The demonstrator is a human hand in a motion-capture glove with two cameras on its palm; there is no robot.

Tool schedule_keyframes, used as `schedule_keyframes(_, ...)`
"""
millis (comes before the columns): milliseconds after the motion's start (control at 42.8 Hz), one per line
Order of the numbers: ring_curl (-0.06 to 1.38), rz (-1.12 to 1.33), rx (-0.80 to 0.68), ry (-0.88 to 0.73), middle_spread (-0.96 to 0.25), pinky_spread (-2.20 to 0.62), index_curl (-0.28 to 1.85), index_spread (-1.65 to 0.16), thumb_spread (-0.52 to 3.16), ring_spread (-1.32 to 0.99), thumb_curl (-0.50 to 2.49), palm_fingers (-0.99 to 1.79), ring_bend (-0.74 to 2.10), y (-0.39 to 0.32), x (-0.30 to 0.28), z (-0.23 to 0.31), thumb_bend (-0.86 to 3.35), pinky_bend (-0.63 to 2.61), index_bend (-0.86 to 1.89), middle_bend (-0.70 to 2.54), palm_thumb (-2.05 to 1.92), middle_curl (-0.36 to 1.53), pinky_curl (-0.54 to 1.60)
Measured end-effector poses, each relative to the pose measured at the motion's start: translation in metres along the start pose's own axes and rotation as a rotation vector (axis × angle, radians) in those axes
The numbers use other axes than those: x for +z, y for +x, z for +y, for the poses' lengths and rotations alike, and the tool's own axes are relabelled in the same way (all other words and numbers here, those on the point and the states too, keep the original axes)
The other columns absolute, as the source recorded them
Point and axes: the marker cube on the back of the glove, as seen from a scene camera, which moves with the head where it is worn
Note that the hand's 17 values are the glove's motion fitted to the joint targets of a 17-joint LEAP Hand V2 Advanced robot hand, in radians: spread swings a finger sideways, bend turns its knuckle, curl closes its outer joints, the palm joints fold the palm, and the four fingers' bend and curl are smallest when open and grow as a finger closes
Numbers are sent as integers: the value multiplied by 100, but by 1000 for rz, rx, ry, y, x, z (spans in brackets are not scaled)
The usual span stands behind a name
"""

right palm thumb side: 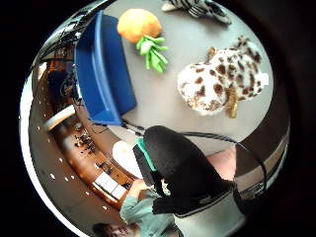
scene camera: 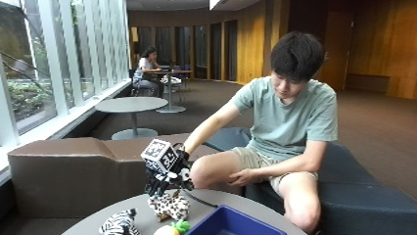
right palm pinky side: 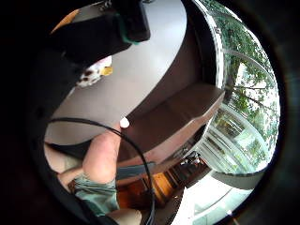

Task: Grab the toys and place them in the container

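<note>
— Toys first: nearest the outside camera, which ones lie at the table's front edge?

— A zebra plush (scene camera: 119,223) lies at the near left, an orange carrot plush with green leaves (scene camera: 171,228) sits beside it, touching the near corner of the blue container (scene camera: 228,223) on the right.

— And behind those?

— A spotted leopard plush (scene camera: 169,204) stands on the round grey table (scene camera: 208,197), directly under the gloved right hand (scene camera: 168,178). The fingers point down at its top; whether they touch or pinch the plush, I cannot tell from there.

— Do the palm views settle it?

— No. The thumb side view shows the leopard plush (right palm thumb side: 220,79) lying whole on the tabletop (right palm thumb side: 168,108), apart from the black-gloved digit (right palm thumb side: 175,163) in the foreground. It also shows the carrot plush (right palm thumb side: 140,29) just beside the container's wall (right palm thumb side: 101,74), and the zebra plush (right palm thumb side: 197,7) at the edge. The little finger side view catches only a sliver of the leopard plush (right palm pinky side: 93,75) behind the glove (right palm pinky side: 89,40).

— The person?

— Seated on a dark bench, leaning forward, the bare hand (scene camera: 242,177) resting on a knee.

— The room beyond?

— A brown bench (scene camera: 72,166) behind the table, another round table (scene camera: 131,104) farther back, tall windows (scene camera: 58,58) on one side and wood-panelled walls (scene camera: 251,41).
</note>
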Motion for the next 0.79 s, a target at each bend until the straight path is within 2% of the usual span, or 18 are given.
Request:
schedule_keyframes(210, 31, 38, 14, -45, 0, 6, 7, -23, 113, 2, 17, -28, 27, 2, 46, -27, -5, 117, 5, 11, -6, 18, 41)
schedule_keyframes(397, 28, 13, 10, 3, -1, 6, 13, -26, 112, 5, 21, -27, 15, -2, 73, -46, -2, 119, 14, 9, -1, 17, 41)
schedule_keyframes(467, 28, 14, 16, 37, -2, 6, 17, -27, 115, 5, 23, -15, 19, -5, 73, -51, 1, 119, 23, 5, 4, 15, 40)
schedule_keyframes(491, 27, 19, 19, 50, -1, 6, 16, -27, 113, 6, 23, -25, 15, -6, 74, -52, -2, 120, 16, 9, 0, 16, 40)
schedule_keyframes(538, 30, 27, 23, 82, -4, 3, 20, -28, 119, 4, 26, 2, 28, -8, 74, -56, 4, 115, 31, 6, 11, 14, 39)
schedule_keyframes(654, 31, 0, 19, 202, -9, -6, 26, -26, 125, -2, 30, 34, 39, -14, 75, -66, 8, 103, 48, 20, 19, 16, 33)
schedule_keyframes(795, 36, -57, 48, 315, -14, -12, 32, -25, 122, -12, 38, 54, 49, -20, 77, -68, 13, 92, 55, 38, 33, 24, 31)
